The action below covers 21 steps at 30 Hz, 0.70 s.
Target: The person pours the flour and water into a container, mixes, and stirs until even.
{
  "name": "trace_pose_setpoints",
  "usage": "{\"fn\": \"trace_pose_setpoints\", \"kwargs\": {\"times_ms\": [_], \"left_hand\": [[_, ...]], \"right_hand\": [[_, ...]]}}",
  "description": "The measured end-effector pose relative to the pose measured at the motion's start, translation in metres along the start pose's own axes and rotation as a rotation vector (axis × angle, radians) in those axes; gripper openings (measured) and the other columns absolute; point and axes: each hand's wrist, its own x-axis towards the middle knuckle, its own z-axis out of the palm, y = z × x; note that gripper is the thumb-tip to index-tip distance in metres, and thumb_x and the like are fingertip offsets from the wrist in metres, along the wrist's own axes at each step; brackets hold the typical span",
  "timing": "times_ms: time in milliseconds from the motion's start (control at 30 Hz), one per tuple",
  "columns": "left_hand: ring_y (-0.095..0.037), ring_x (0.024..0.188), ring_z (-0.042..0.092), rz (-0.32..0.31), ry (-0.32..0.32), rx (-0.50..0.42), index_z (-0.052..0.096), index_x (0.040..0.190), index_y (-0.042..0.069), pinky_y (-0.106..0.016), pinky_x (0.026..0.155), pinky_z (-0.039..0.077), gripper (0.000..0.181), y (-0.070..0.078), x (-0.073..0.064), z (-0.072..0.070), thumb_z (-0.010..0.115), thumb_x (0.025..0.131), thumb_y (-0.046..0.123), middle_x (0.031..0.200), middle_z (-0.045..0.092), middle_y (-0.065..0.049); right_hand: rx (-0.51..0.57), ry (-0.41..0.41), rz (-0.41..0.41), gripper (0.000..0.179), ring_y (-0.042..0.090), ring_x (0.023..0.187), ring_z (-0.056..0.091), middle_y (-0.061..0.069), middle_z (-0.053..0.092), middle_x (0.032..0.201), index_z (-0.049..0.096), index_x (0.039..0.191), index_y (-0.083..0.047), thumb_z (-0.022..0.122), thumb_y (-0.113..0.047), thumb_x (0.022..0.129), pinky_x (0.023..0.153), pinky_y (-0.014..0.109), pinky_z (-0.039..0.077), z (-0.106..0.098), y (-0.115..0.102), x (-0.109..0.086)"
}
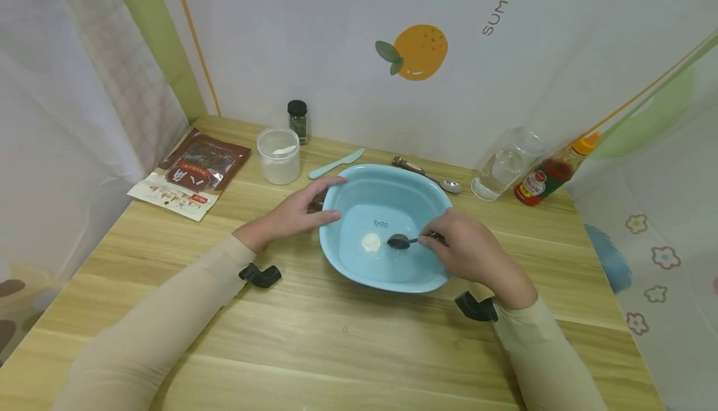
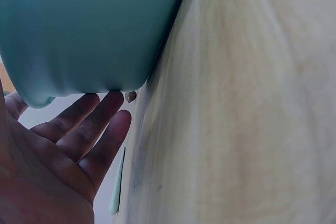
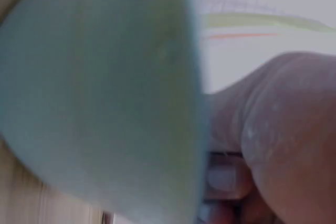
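Observation:
A light blue basin [image 1: 387, 277] stands on the wooden table, with a small mound of white powder [image 1: 371, 242] on its floor. My left hand [image 1: 291, 211] holds the basin's left rim, thumb over the edge; in the left wrist view its other fingers [image 2: 97, 129] lie against the outer wall. Over the right rim reaches my right hand [image 1: 468, 246], pinching the handle of a dark measuring spoon [image 1: 399, 241]. The spoon's head is low inside the basin, just right of the powder. In the right wrist view the basin wall [image 3: 105, 93] hides the spoon's head.
Behind the basin lie a pale green spreader [image 1: 336, 163] and a metal spoon [image 1: 450, 186]. A jar of white powder [image 1: 279, 164], a spice bottle [image 1: 298, 123] and packets [image 1: 193, 171] are at the left. A glass of clear liquid [image 1: 499, 171] and a sauce bottle [image 1: 552, 171] stand right.

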Motion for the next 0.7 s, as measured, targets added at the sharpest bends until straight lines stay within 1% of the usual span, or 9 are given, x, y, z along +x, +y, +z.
{"fn": "trace_pose_setpoints", "kwargs": {"times_ms": [100,200,267,333,400,467,533,600,700], "left_hand": [[-0.043,0.139,0.064,0.002,-0.001,-0.007,0.040,0.167,0.004,-0.050,0.107,0.061,0.070,-0.0004,0.0001,-0.0003,0.072,0.105,0.009,0.163,0.050,-0.024],[-0.043,0.139,0.064,0.011,-0.007,-0.017,0.040,0.167,0.004,-0.047,0.106,0.062,0.070,-0.0017,0.0005,-0.0007,0.072,0.105,0.009,0.164,0.050,-0.025],[-0.043,0.139,0.064,0.015,-0.008,-0.018,0.040,0.167,0.004,-0.046,0.105,0.063,0.070,-0.0019,0.0011,-0.0008,0.072,0.105,0.008,0.164,0.050,-0.025],[-0.043,0.138,0.065,0.014,-0.003,-0.018,0.040,0.167,0.004,-0.046,0.105,0.063,0.070,-0.0010,0.0008,-0.0011,0.073,0.105,0.008,0.163,0.051,-0.025],[-0.043,0.138,0.065,0.011,0.001,-0.015,0.040,0.167,0.004,-0.047,0.105,0.063,0.070,-0.0004,0.0004,-0.0013,0.073,0.105,0.009,0.162,0.051,-0.025],[-0.043,0.138,0.064,0.010,0.001,-0.012,0.040,0.167,0.004,-0.047,0.106,0.062,0.070,-0.0005,0.0002,-0.0012,0.073,0.105,0.009,0.162,0.051,-0.025],[-0.043,0.139,0.064,0.011,-0.004,-0.011,0.040,0.167,0.004,-0.047,0.106,0.062,0.070,-0.0012,0.0004,-0.0009,0.073,0.105,0.009,0.163,0.051,-0.025],[-0.043,0.139,0.064,0.013,-0.009,-0.008,0.039,0.167,0.003,-0.045,0.106,0.063,0.071,-0.0018,0.0007,-0.0007,0.073,0.106,0.009,0.163,0.051,-0.025],[-0.043,0.138,0.065,0.017,-0.007,-0.015,0.039,0.167,0.003,-0.045,0.104,0.063,0.070,-0.0016,0.0008,-0.0009,0.072,0.105,0.008,0.162,0.052,-0.027]], "right_hand": [[-0.042,0.022,0.024,0.002,0.023,0.087,0.065,0.007,0.075,0.096,0.085,0.097,-0.007,0.085,-0.009,0.098,0.070,0.039,0.057,-0.0004,0.0021,0.0009],[0.001,-0.014,-0.029,0.004,0.017,0.085,0.062,0.001,0.074,0.093,0.084,0.094,-0.010,0.086,-0.007,0.097,0.070,0.036,0.054,-0.0016,0.0007,-0.0013],[0.049,-0.048,-0.079,0.006,0.013,0.082,0.057,-0.005,0.071,0.090,0.085,0.094,-0.014,0.085,-0.010,0.098,0.068,0.033,0.051,-0.0006,-0.0018,-0.0018],[0.065,-0.059,-0.108,0.005,0.011,0.080,0.055,-0.007,0.069,0.089,0.085,0.097,-0.015,0.084,-0.012,0.100,0.068,0.032,0.049,0.0017,-0.0040,-0.0001],[0.036,-0.024,-0.090,0.004,0.013,0.079,0.054,-0.005,0.069,0.088,0.086,0.099,-0.013,0.083,-0.015,0.102,0.066,0.033,0.048,0.0042,-0.0053,0.0031],[-0.027,0.032,-0.041,0.004,0.015,0.078,0.058,0.000,0.072,0.088,0.086,0.099,-0.011,0.084,-0.014,0.101,0.065,0.034,0.049,0.0057,-0.0046,0.0051],[-0.075,0.064,0.005,0.004,0.018,0.077,0.059,0.002,0.074,0.087,0.085,0.096,-0.009,0.085,-0.012,0.099,0.064,0.036,0.050,0.0049,-0.0034,0.0050],[-0.077,0.046,0.010,0.003,0.017,0.077,0.058,0.001,0.073,0.085,0.085,0.095,-0.010,0.086,-0.011,0.098,0.064,0.035,0.049,0.0033,-0.0028,0.0032],[-0.005,-0.042,-0.044,0.004,0.013,0.078,0.055,-0.004,0.068,0.085,0.085,0.098,-0.012,0.083,-0.011,0.101,0.066,0.033,0.048,0.0019,-0.0045,0.0019]]}}
